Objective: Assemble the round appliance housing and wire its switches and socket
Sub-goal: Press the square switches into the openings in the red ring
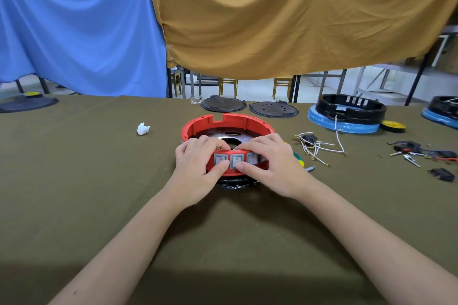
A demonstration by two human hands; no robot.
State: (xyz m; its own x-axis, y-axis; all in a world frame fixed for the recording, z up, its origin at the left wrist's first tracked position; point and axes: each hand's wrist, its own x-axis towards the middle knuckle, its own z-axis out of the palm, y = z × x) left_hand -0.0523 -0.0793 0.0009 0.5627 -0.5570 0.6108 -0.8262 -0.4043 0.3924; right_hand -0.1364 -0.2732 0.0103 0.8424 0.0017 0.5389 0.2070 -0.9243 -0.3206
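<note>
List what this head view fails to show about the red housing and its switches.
- Fourth switch slot: covered by the right hand.
- Switch wiring behind the red housing wall: hidden by the wall and the left hand.
- Switch symbols: too small.
- Black base underneath: mostly hidden.

A matt olive cloth [99, 181] covers the table. At its centre sits a smooth, slightly glossy red plastic housing ring [244, 122] with a shiny metal plate [223, 136] inside. At one o'clock lie two dull black perforated discs [272, 108]; at two o'clock, a glossy black plastic ring [352, 106] on blue film wrapping [347, 126]. Soft blue fabric [74, 20] and mustard fabric [285, 15] hang at twelve o'clock.
</note>
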